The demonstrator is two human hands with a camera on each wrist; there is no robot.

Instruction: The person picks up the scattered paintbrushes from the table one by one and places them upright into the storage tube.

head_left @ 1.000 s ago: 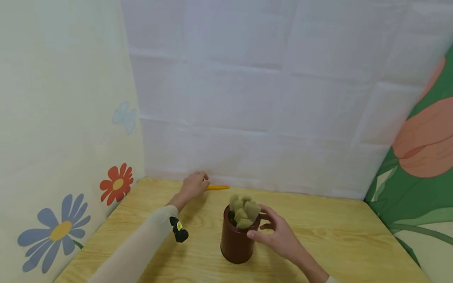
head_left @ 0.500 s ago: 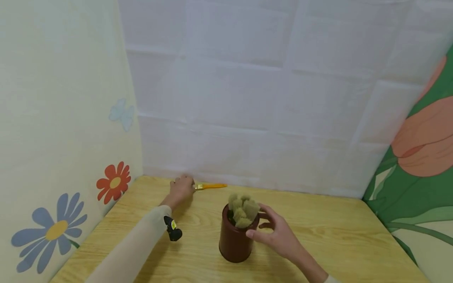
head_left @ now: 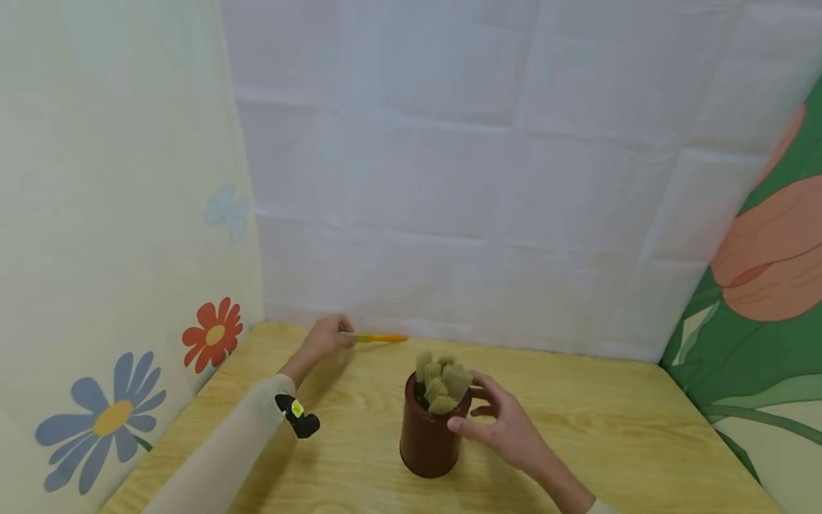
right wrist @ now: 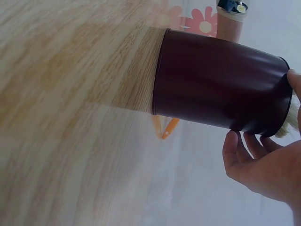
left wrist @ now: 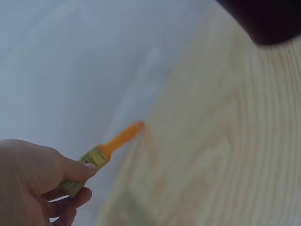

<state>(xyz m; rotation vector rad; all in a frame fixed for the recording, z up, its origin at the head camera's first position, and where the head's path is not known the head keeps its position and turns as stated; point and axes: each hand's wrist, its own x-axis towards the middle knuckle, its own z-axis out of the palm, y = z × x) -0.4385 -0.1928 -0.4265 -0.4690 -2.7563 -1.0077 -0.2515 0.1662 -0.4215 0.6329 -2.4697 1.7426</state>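
In the head view my left hand, at the far left of the table, pinches a flat paintbrush. In the left wrist view thumb and fingers hold it around the metal ferrule and pale bristles; the orange handle points away from the hand, its end close over the table. My right hand grips the upper rim of a dark brown cylindrical pot, thumb on the near side and fingers behind. The pot stands upright, with several tan, bristly tufts rising from its mouth. Whatever lies below them is hidden.
A wood-grain table carries the pot. Behind it hangs a creased white cloth, meeting the back edge. Flower-printed panels flank the left side and the right. A black wrist camera sits on the left sleeve.
The left hand shifted left along the brush from handle to bristle end, then pinched it and drew it slightly left. The right hand and pot stayed put.
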